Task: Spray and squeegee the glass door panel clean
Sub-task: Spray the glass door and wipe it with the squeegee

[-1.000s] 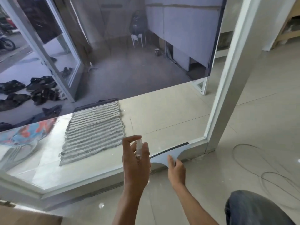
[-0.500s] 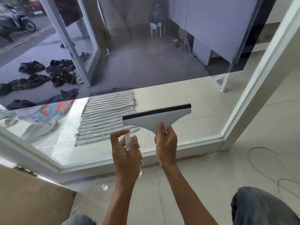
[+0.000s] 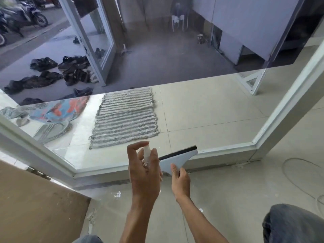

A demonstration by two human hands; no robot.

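While near the glass [image 3: 201,106], right hand [image 3: 181,183] around white black-edged squeegee [image 3: 178,158], left hand [image 3: 144,174] around clear spray bottle [image 3: 147,153].

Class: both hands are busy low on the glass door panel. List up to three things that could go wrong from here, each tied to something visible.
The spray bottle in the left hand sits right beside the squeegee in the right hand; mist may hit the tool, not the glass panel.
The blade is low by the bottom rail; runoff could wet the floor.
A loose cable lies on the floor nearby: possible trip hazard.
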